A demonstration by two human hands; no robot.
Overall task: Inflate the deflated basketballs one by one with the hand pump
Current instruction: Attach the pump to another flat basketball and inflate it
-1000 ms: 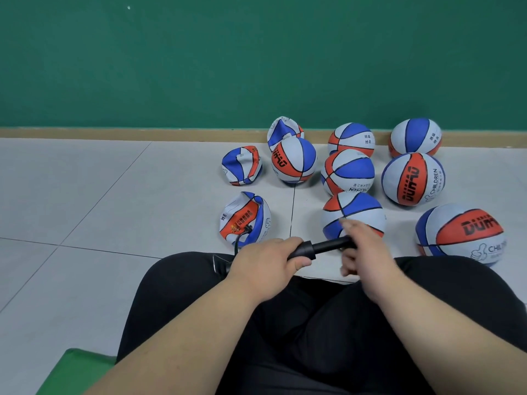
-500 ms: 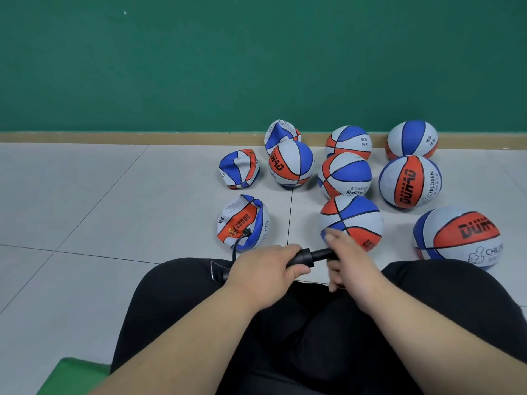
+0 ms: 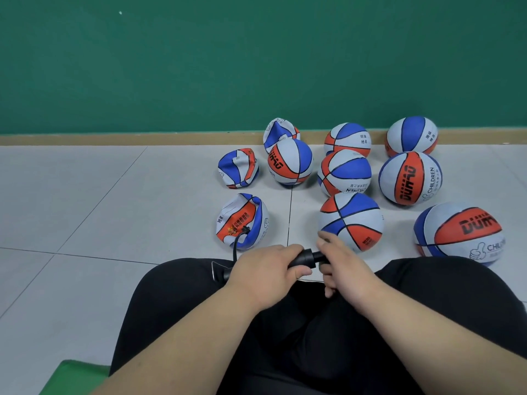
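While your left hand (image 3: 263, 266) grips the barrel of the black pump (image 3: 305, 259) above your lap, your right hand (image 3: 343, 266) curls round the handle, pressed close to the barrel. A thin hose (image 3: 236, 246) runs from the pump to a crumpled ball (image 3: 242, 220) on the floor (image 3: 114, 212), just beyond your left knee. Two more flat balls (image 3: 238, 168) and seven round balls (image 3: 350, 220) lie farther on, toward a green wall (image 3: 256, 67).

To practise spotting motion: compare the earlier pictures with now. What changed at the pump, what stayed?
The right hand slid toward the left hand, pushing in the handle of the pump; less rod shows. The left hand keeps gripping the pump; the hose stays in the crumpled ball.
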